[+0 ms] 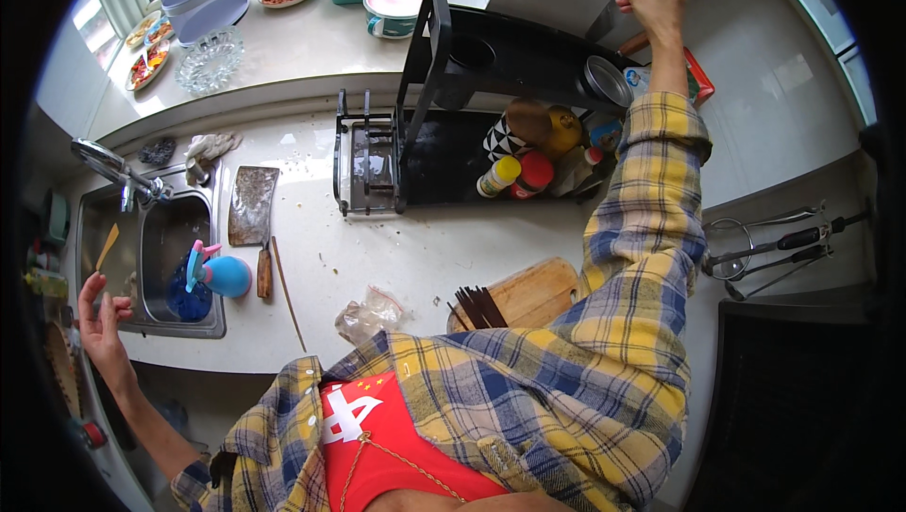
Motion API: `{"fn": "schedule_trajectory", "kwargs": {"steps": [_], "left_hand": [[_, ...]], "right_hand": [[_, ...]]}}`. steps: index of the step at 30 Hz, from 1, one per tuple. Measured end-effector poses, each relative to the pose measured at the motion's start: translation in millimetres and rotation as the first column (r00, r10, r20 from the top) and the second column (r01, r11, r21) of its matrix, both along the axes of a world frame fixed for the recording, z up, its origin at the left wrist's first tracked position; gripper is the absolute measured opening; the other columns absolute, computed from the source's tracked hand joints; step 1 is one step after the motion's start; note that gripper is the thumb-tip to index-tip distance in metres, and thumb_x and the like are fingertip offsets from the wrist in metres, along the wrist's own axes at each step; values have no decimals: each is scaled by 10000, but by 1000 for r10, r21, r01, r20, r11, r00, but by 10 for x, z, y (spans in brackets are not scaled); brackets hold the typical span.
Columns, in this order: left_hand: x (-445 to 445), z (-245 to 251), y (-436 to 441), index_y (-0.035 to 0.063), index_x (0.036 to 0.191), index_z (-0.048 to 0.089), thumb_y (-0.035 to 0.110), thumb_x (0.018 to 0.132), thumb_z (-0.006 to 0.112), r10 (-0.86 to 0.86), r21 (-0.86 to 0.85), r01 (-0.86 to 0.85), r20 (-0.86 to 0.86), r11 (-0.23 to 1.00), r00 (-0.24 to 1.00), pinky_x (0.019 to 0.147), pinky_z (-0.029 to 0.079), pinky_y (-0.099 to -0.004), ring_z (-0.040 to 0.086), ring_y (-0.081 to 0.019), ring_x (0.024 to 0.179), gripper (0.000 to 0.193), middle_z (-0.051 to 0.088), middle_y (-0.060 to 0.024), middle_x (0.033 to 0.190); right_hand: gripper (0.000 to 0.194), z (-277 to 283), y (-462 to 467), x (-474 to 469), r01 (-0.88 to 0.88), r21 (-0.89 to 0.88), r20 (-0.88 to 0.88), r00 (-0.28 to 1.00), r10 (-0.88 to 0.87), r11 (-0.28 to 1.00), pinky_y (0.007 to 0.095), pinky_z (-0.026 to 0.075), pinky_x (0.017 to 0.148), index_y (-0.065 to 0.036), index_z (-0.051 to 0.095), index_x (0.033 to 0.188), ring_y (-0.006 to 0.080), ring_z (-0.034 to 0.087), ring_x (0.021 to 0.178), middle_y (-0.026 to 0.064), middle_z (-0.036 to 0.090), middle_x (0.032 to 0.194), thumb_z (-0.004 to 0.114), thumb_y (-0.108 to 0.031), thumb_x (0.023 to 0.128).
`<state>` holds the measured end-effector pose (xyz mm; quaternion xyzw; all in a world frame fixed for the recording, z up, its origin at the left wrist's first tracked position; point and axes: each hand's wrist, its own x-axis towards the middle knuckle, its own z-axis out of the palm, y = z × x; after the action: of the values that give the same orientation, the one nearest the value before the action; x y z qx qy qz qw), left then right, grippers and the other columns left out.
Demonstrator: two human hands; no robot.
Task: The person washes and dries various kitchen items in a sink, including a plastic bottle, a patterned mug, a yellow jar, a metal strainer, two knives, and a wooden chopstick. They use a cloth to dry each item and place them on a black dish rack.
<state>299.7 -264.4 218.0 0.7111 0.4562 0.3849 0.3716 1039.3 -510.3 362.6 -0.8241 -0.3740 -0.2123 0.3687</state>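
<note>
My right hand (652,6) is closed around the black handle of a kitchen knife (607,18) at the top right, above the far end of a black two-tier rack (527,38). Its blade points down toward the rack's upper shelf, next to a brown wooden handle (633,43). On the far left, my left hand (106,321) hovers by the double-basin steel sink (219,278), fingers apart. A slim yellowish wooden utensil (107,246) appears just past its fingertips; whether they touch I cannot tell. A stained cleaver (252,207) lies on the counter beside the sink.
A blue spray bottle (228,276) stands at the sink's edge. A long thin stick (287,292), a clear plastic bag (369,315) and a wooden cutting board (541,289) with dark chopsticks (481,305) lie near my body. Seasoning bottles (499,176) fill the rack's lower shelf. Utensils (771,246) hang at right.
</note>
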Motion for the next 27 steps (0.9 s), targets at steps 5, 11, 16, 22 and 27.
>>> {"fn": "schedule_trajectory", "kwargs": {"steps": [5, 11, 16, 22, 27], "left_hand": [[17, -11, 10, 2, 1316, 486, 83, 972, 514, 2, 1, -2, -2, 1000, 1000, 719, 472, -203, 597, -74, 790, 355, 545, -101, 1262], [29, 15, -8, 1, 1311, 491, 90, 970, 515, 13, 4, -13, -9, 1000, 1000, 720, 469, -209, 602, -76, 795, 353, 546, -100, 1259], [-39, 46, -39, -1, 1303, 499, 90, 968, 518, 53, -1, -53, -39, 999, 998, 725, 471, -213, 607, -83, 816, 348, 548, -99, 1252], [-78, 57, -85, -9, 1293, 506, 88, 970, 521, 11, -31, -12, -14, 999, 1000, 737, 477, -229, 612, -103, 839, 337, 547, -111, 1247], [-92, 87, -89, -2, 1287, 517, 102, 966, 535, 28, -29, -30, -51, 999, 998, 744, 478, -230, 617, -100, 839, 338, 558, -100, 1234]], "right_hand": [[283, -211, 23, 215, -72, 77, -196, 977, 86, 994, 278, 570, 515, 80, 621, 922, 187, 677, 537, 135, 676, 654, 665, -184, 830], [321, -644, 56, 347, -55, 321, -557, 796, 236, 945, 301, 585, 504, 156, 588, 954, 273, 687, 600, 207, 660, 811, 696, -120, 832], [394, -749, 1, 471, 72, 293, -617, 776, 132, 953, 313, 611, 594, 145, 508, 1087, 296, 699, 733, 228, 633, 923, 677, -139, 872], [512, -901, -83, 582, -44, 360, -524, 817, 241, 932, 315, 609, 607, 150, 354, 1260, 304, 695, 771, 231, 605, 982, 633, -81, 899], [674, -968, -80, 551, 118, 352, -459, 886, 61, 928, 290, 585, 540, 141, 284, 1370, 266, 699, 714, 285, 609, 1018, 658, -76, 853]]}}
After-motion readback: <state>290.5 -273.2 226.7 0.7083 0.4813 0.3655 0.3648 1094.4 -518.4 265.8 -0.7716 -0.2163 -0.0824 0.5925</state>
